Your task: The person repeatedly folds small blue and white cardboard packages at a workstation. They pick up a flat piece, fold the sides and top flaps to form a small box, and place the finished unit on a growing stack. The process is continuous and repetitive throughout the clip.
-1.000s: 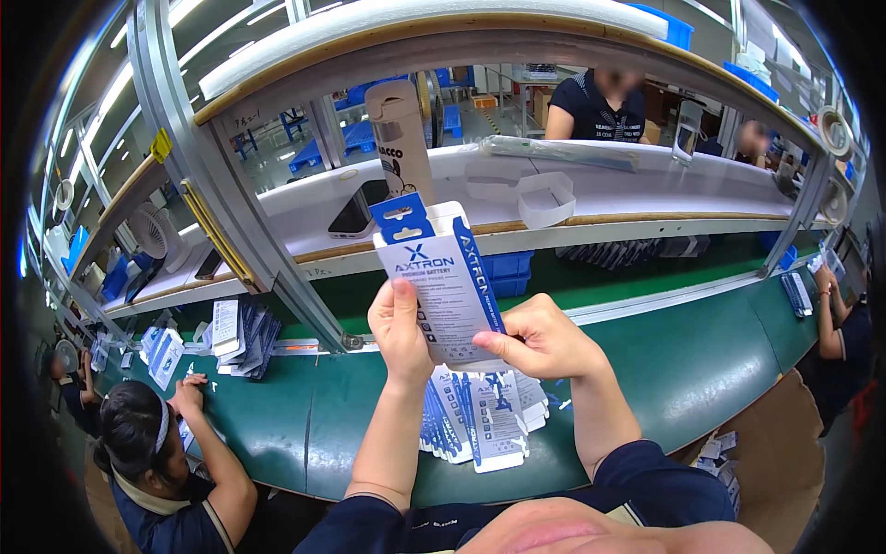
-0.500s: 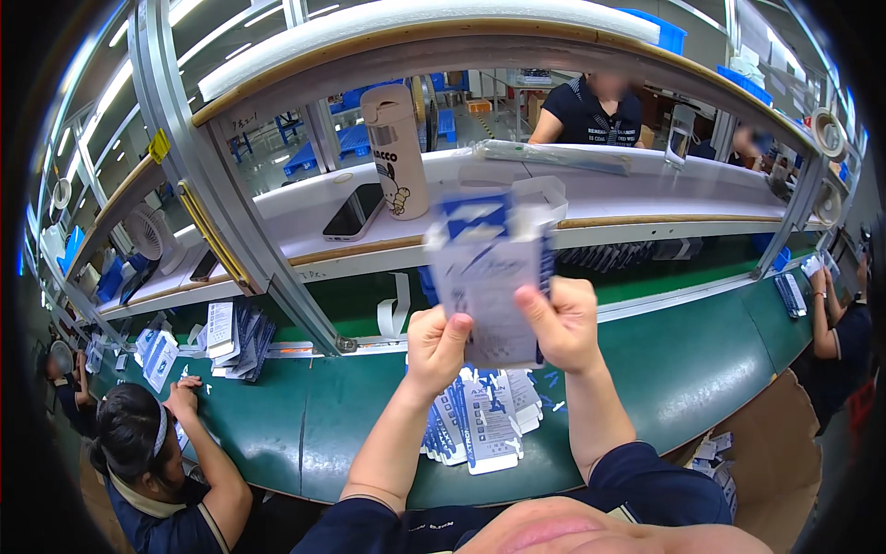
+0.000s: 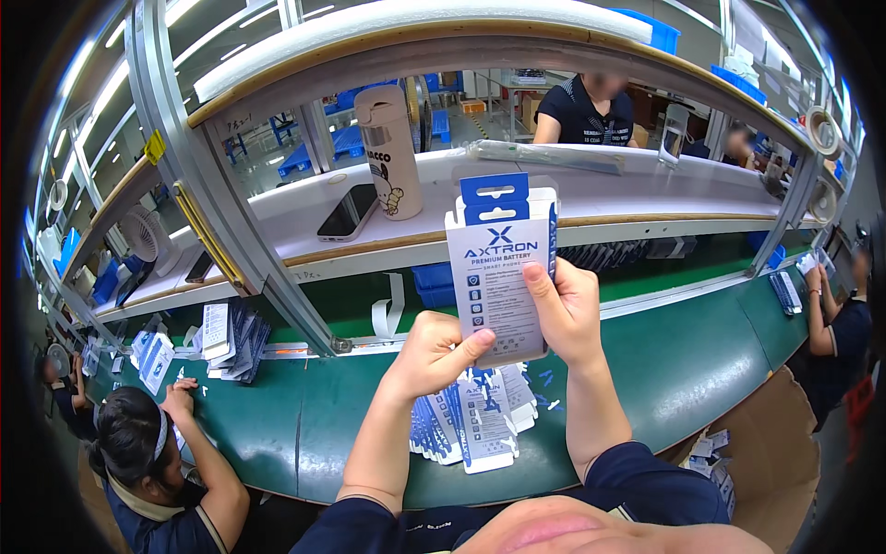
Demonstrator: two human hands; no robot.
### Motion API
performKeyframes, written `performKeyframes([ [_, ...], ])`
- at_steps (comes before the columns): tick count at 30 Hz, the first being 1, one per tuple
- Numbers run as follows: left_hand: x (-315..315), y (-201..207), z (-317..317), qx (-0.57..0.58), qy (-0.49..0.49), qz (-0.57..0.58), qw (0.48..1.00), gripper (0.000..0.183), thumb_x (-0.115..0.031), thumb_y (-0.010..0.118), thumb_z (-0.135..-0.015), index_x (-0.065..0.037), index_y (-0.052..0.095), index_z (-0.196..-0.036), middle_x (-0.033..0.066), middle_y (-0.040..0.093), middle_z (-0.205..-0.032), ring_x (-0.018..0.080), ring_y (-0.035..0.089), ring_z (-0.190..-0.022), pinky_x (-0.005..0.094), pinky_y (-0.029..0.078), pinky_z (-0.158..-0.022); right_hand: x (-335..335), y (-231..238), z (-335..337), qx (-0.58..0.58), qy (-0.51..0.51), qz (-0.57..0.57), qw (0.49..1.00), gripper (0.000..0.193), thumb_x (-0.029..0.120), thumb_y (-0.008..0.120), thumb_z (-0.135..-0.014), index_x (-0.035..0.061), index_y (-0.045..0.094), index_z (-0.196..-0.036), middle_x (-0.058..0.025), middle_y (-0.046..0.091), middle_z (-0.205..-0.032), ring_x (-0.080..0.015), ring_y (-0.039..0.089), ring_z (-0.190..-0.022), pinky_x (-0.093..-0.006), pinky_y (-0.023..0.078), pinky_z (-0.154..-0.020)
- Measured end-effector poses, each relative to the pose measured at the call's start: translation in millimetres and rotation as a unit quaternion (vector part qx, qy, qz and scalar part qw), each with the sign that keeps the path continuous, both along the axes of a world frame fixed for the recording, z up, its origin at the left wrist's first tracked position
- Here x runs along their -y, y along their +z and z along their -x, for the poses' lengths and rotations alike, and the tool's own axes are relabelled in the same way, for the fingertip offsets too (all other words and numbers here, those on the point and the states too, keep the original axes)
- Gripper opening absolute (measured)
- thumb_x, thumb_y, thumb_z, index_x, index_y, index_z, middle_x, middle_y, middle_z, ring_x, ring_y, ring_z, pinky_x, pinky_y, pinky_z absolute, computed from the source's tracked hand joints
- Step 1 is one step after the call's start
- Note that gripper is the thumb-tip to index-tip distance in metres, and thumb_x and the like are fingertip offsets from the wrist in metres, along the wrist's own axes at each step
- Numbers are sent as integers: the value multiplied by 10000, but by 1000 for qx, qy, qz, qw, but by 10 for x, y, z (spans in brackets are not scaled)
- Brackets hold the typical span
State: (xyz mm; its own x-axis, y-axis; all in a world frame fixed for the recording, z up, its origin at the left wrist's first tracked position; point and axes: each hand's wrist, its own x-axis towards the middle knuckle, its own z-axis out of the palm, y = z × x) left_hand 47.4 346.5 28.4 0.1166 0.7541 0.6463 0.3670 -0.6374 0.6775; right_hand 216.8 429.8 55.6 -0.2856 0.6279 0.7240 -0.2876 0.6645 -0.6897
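Observation:
Upright above the green bench, a white and blue cardboard battery box (image 3: 498, 249) is held between my two hands. A blue hanging tab with slots stands up at its top. My left hand (image 3: 434, 355) grips the lower left, thumb across the front face. On the right edge, my right hand (image 3: 569, 309) is closed with its thumb pressed on the front; its other fingers are hidden behind the box. Below my hands a fanned pile of flat white and blue boxes (image 3: 484, 425) lies on the bench, with small white and blue scraps scattered over it.
A shelf (image 3: 581, 198) ahead carries a cream tumbler (image 3: 392, 157) and a dark phone (image 3: 349, 214). More flat boxes (image 3: 235, 337) are stacked to the left, beside a co-worker (image 3: 138, 452). A large cardboard carton (image 3: 766, 452) stands at the lower right. Under the shelf sits a blue bin (image 3: 434, 284).
The box was blurred by motion and now shows sharply, its front facing me. My left hand has shifted slightly lower, its thumb further across the box's lower front.

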Motion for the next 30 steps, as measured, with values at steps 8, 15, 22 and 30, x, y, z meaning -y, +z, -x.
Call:
performKeyframes([
  [8,-31,-81,-72,370,-132,15,919,657,-478,399,-940,49,435,-1329,231,563,-1250,319,586,-1126,428,481,-950,48,-80,171,197,187,-3,962,415,367,528,-988,-24,664,-963,-183,682,-759,-215,673,-677,-318,491,-611],
  [15,-54,-52,-15,343,-90,72,932,539,-286,546,-922,29,434,-1345,169,559,-1266,262,553,-1165,398,419,-1012,-7,-97,290,219,-105,-159,957,303,308,650,-893,47,622,-741,-99,618,-645,-258,623,-566,-354,474,-521],
  [22,-44,1,-40,360,-78,152,917,488,-289,575,-918,11,516,-1299,126,603,-1187,216,586,-1079,367,456,-937,-42,-43,253,14,-134,-285,949,266,39,757,-745,8,645,-985,-116,651,-1014,-276,627,-909,-354,512,-762],
  [30,6,17,-53,365,-106,168,909,550,-321,594,-901,19,496,-1322,139,606,-1200,220,594,-1066,352,464,-912,-72,-71,221,18,-47,-194,980,363,40,726,-786,6,627,-1134,-139,640,-1128,-268,596,-1073,-362,454,-937],
])
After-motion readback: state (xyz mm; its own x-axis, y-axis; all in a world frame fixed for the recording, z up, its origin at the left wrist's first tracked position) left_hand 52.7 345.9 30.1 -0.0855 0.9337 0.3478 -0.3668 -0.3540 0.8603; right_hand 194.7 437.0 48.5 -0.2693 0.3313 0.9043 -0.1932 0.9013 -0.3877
